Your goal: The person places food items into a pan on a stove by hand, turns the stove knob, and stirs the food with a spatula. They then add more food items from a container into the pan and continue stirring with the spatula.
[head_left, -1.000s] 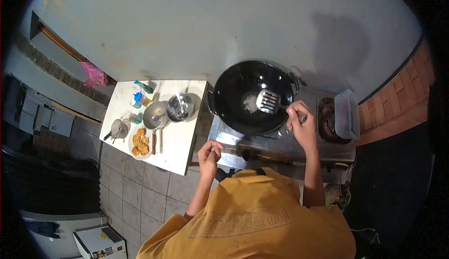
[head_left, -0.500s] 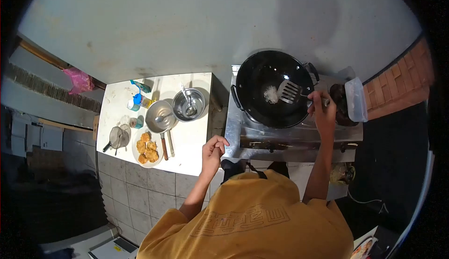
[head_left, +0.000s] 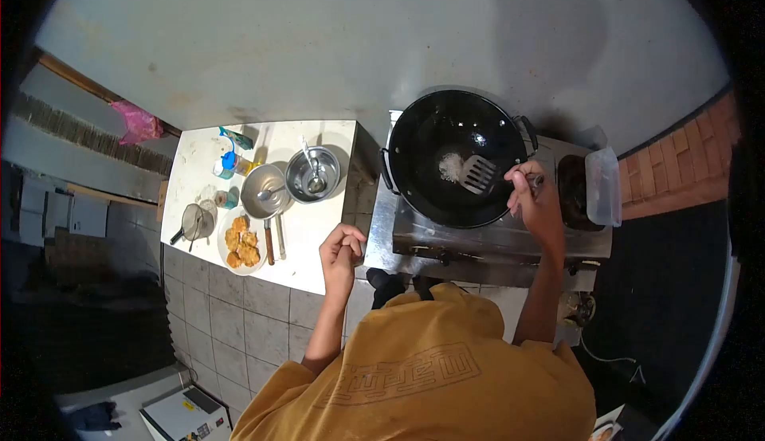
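A black two-handled wok (head_left: 434, 126) stands on the metal stove (head_left: 470, 242). My right hand (head_left: 534, 192), at the wok's right edge, is closed on the handle of a slotted spatula (head_left: 478, 174). The spatula's blade lies low in the wok, touching the right side of a small pale, whitish clump (head_left: 451, 167). My left hand (head_left: 343, 251) hangs in the air between the white table and the stove, its fingers curled loosely, with nothing visible in them.
On the white table (head_left: 307, 262) stand a metal bowl (head_left: 331, 164), a saucepan (head_left: 256, 202), a plate of fried pieces (head_left: 243, 242), a strainer (head_left: 197, 222) and bottles (head_left: 231, 162). A clear plastic container (head_left: 603, 186) is right of the wok.
The spatula has come lower and slightly left in the wok, with its blade turned. My left hand sits further left in view, and the whole view has shifted a little.
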